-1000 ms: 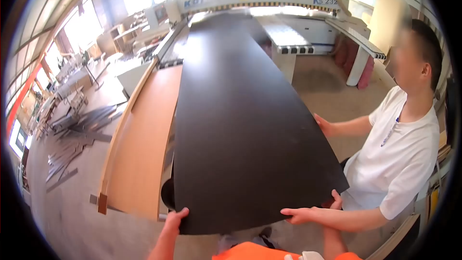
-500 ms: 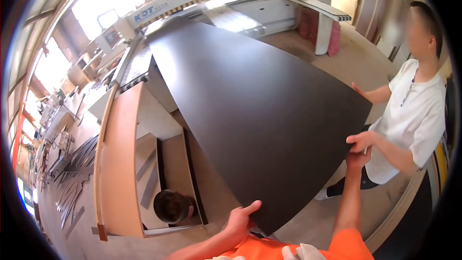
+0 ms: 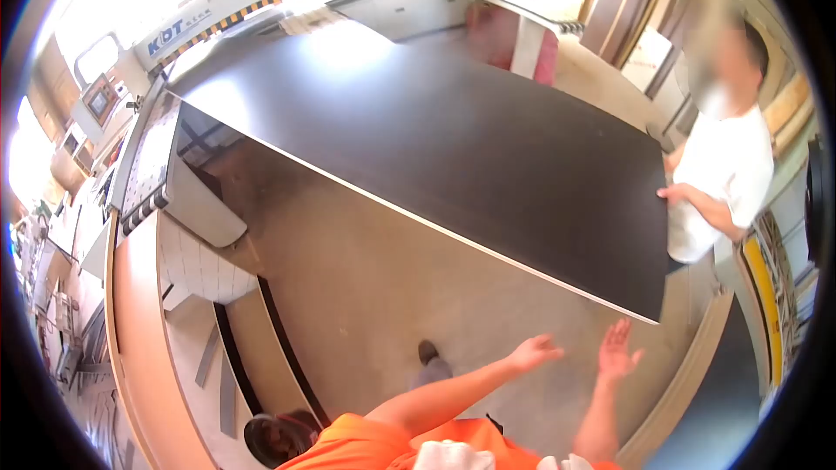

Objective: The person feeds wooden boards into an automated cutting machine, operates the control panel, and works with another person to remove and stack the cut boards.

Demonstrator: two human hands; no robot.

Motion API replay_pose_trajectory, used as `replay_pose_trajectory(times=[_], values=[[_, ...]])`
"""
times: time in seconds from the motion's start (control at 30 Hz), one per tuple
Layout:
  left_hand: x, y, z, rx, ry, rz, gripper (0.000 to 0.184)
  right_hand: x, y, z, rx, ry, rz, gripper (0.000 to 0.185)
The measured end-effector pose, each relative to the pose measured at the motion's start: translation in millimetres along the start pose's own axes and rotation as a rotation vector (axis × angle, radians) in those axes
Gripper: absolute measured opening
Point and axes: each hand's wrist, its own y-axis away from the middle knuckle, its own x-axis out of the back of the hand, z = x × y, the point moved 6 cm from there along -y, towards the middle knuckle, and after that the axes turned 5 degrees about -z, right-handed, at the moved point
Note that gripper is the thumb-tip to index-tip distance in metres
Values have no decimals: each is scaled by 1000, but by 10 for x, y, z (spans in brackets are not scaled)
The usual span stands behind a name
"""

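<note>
A large dark panel (image 3: 418,148) with a pale edge stretches from the saw machine to the right, its far end on the machine. At its right end a co-worker (image 3: 718,165) in a white shirt grips the short edge with both hands. My right hand (image 3: 616,353) is just below the panel's near corner, fingers spread, not touching it. To its left, my left hand (image 3: 535,352) hangs in the air below the long edge, with its fingers apart and nothing in it.
The machine's beam (image 3: 252,9) with striped tape spans the back. An orange-brown board (image 3: 144,296) stands on edge at left, near a dark bucket (image 3: 266,439) and narrow strips. A stack of boards (image 3: 688,392) lies at lower right. Concrete floor (image 3: 374,296) shows below the panel.
Both my hands have let go of the panel. Its near end has swung away from me and to the right, still held by the co-worker. My view has shifted too.
</note>
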Motion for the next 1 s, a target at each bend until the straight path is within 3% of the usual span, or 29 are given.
replay_pose_trajectory(times=[0.07,0.13,0.17,0.2,0.27,0.37,0.43,0.57,0.8,0.9,1.0], values=[[1078,220,-221,44,58,217,80,-465,-352,177,-59,143,34,87],[2109,892,-67,227,-90,378,70,-478,-622,543,-120,316,132,91],[2570,1160,-47,198,-48,571,57,-490,-784,754,-151,403,167,94],[3188,1204,-464,164,66,812,45,-463,-912,1092,-218,469,228,95],[3947,1713,-124,74,228,876,31,-330,-1068,1791,-341,610,344,97],[5033,2331,313,-17,398,1120,40,-198,-1285,3159,-549,711,328,89],[5932,2590,378,-68,437,1175,66,-159,-1508,4257,-694,756,292,78],[7418,3153,1021,-217,603,1425,37,-835,-1741,6480,-1064,865,75,56],[9834,4048,2171,-443,807,1519,32,-2660,-1677,9553,-1384,804,-351,49],[11110,4346,2748,-555,827,1495,35,-3169,-1615,10470,-1396,800,-401,49],[12659,4592,3333,-700,835,1447,46,-3318,-1791,11271,-1276,813,-403,53]])
